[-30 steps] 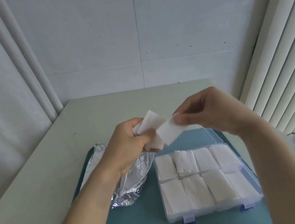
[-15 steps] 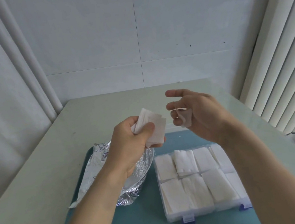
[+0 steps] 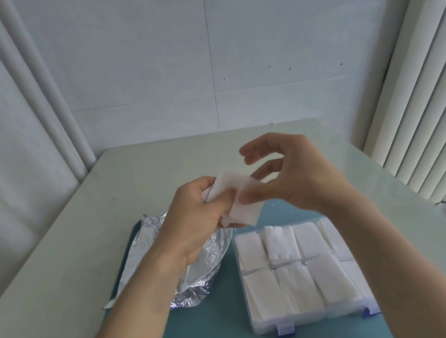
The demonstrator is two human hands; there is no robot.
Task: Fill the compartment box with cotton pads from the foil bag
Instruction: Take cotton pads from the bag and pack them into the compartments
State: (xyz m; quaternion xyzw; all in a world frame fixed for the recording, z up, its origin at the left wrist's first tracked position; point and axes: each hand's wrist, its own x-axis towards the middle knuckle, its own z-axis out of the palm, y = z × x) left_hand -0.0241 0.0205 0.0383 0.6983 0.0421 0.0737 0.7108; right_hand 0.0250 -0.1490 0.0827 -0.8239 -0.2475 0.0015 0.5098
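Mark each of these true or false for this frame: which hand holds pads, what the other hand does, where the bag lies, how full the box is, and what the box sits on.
1. The left hand grips a small bunch of cotton pads. True.
2. The right hand is resting flat on the table. False: it is raised, its thumb and a finger touching the edge of the pads.
3. The foil bag lies to the left of the box. True.
4. Every compartment of the box in view is empty. False: all those in view hold white pads.
5. The box sits on a red cloth. False: it sits on a teal mat.
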